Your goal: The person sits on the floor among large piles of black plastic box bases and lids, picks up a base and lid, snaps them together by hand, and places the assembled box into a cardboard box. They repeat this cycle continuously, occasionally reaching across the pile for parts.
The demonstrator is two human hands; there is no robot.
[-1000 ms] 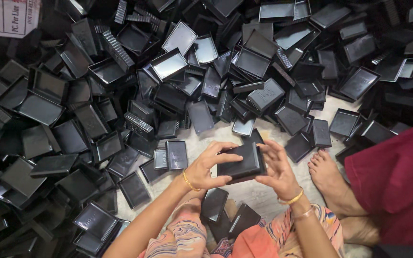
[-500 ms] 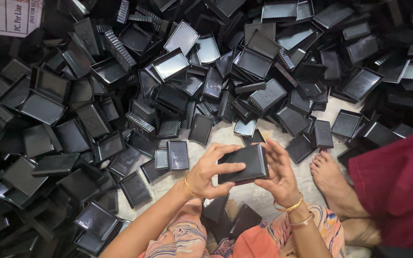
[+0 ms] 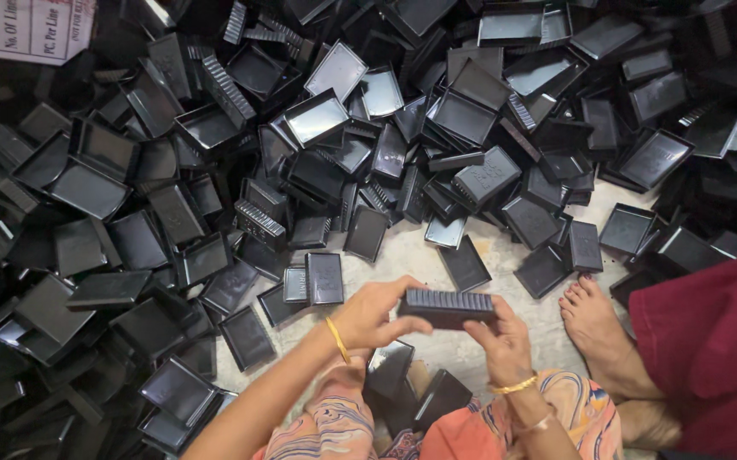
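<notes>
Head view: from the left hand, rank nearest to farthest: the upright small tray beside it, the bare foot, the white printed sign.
From the left hand:
1. Upright small tray, just upper left.
2. Bare foot, far right.
3. White printed sign, top-left corner.

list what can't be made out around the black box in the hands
Head view only:
- Underside and far side of the black box: turned away; only its ribbed edge shows.
- Left hand palm and right hand fingertips: hidden behind the box.
- Black pieces on the lap: partly covered by the forearms.
- Person in red cloth: cut off by the right edge.
</notes>
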